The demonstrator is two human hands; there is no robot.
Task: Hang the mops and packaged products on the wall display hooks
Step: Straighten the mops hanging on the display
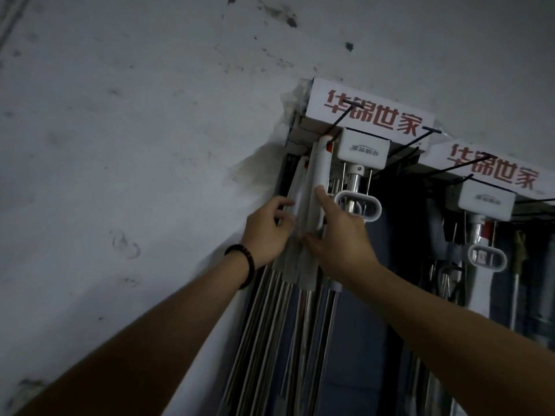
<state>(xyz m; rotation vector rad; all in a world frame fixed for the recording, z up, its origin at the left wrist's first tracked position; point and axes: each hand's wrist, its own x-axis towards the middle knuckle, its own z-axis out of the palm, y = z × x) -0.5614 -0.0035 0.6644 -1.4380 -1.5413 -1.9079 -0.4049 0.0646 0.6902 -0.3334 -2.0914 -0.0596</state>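
Note:
Several packaged mops hang in a bundle from a black wire hook under a white display header with red characters. Their white and grey top sleeves fan downward into metal poles. My left hand, with a dark bead bracelet at the wrist, grips the left side of the bundle with curled fingers. My right hand holds the right side, thumb under the grey sleeve and index finger lying along the white one.
A white mop head with an oval handle loop hangs just right of the bundle. A second header with more hooks and another mop head is farther right. Stained grey wall fills the left.

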